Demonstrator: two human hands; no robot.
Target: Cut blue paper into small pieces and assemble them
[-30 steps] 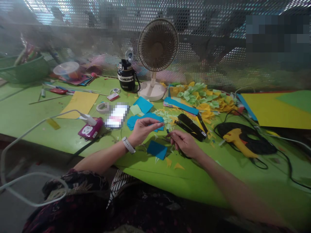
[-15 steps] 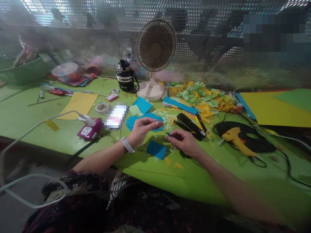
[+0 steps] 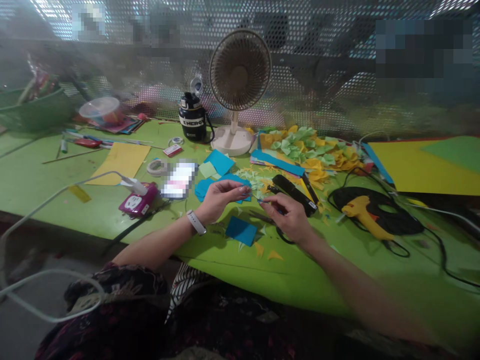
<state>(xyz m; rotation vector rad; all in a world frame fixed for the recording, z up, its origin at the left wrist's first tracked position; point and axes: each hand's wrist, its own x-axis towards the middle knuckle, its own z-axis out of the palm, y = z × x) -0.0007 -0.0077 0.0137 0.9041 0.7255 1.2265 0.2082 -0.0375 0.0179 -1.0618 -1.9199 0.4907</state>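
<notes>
My left hand [image 3: 224, 196], wearing a white wristband, is closed in a pinch above the green table [image 3: 157, 220]. What its fingertips hold is too small to make out. Facing it, my right hand [image 3: 288, 216] pinches a small blue piece of paper [image 3: 259, 200]. A faint thin line runs between the two sets of fingertips. Beneath my right hand lie scissors [image 3: 261, 216], partly covered by it. A blue paper rectangle [image 3: 241, 230] is on the table just below both hands. More blue paper pieces [image 3: 202, 189] lie behind my left hand.
A black stapler [image 3: 294, 194] and a yellow glue gun [image 3: 365, 220] on a black mat are at right. Behind are paper scraps [image 3: 303, 145], a fan [image 3: 240, 72] and a black bottle [image 3: 192, 120]. A phone [image 3: 180, 180] and purple power socket [image 3: 138, 199] lie left.
My right hand has moved slightly up, bringing its fingertips level with my left ones. The scissors under it show more now. My left hand stays nearly in place.
</notes>
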